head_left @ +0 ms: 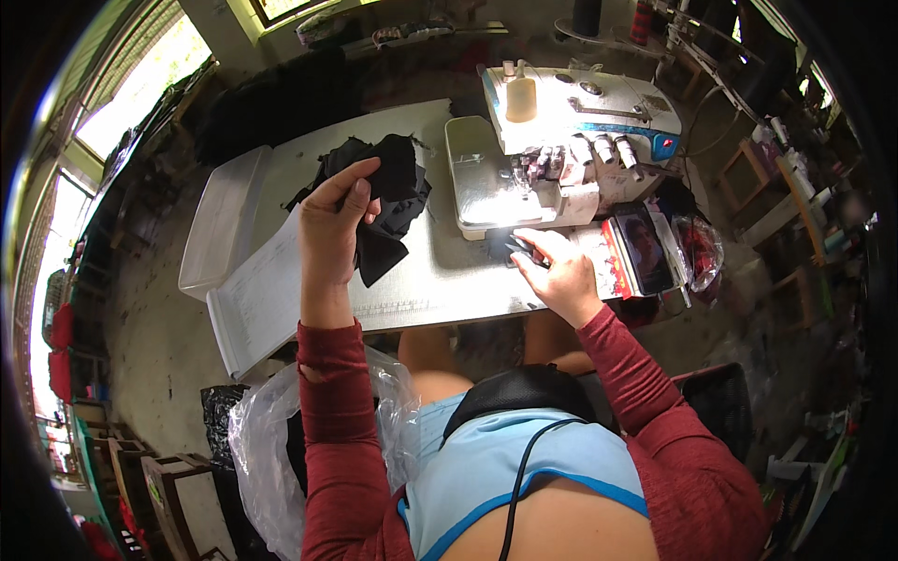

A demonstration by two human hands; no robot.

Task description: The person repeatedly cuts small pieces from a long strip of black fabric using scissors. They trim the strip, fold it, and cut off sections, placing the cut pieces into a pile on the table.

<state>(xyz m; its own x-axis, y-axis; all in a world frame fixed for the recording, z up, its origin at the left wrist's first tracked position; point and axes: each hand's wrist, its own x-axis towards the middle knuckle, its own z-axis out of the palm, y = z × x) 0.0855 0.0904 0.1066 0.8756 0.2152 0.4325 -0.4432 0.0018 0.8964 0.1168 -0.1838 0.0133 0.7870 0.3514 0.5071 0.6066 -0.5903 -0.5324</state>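
My left hand [339,210] is raised over the left part of the white table, thumb and fingers pinched on a black fabric piece [398,161]. Behind and below it lies a pile of black fabric pieces [404,217], one corner pointing toward me. At the front edge of the sewing machine [599,117], my right hand [564,276] is closed, thumb and forefinger together on a small dark piece [514,247]. That piece looks like cloth, but glare and the fingers partly hide it. Beside it is the machine's pale, shiny bed plate [482,192].
A clear plastic bin [220,220] and a paper sheet [257,299] occupy the table's left end. Right of my right hand lie a phone [642,251] and a clear bag with red contents [700,254]. A large clear plastic bag [267,458] hangs by my left forearm.
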